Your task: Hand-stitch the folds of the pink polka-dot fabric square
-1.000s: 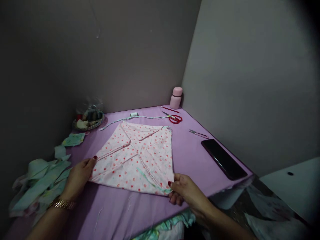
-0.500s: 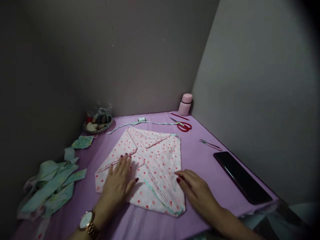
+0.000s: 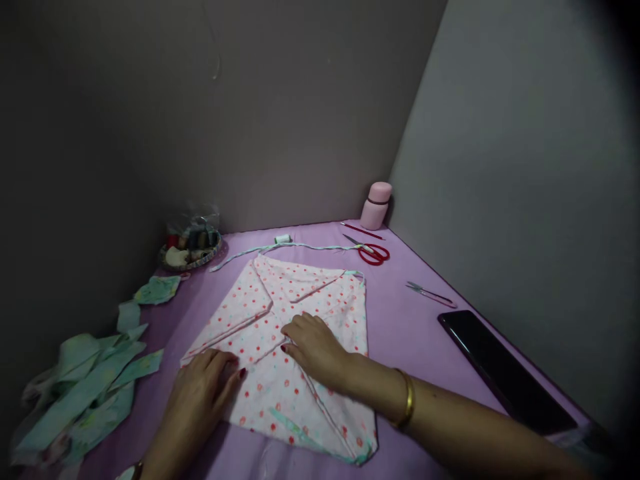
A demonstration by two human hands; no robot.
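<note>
A folded white cloth with red dots and a mint trim lies flat on the purple table. My left hand rests palm down on the cloth's near left edge, fingers stretched flat. My right hand reaches across and presses on the cloth's middle, where the folds meet, fingers slightly curled and flat on the fabric. Neither hand holds anything.
Mint fabric scraps pile at the left. A basket of thread spools stands at the back left, a thread spool, fabric strip, red scissors, pink bottle, snips and a black phone lie along the back and right. Walls close in behind.
My right hand moved from the cloth's right edge to its middle. My left hand slid back from the middle to the near left edge. The cloth stays flat.
</note>
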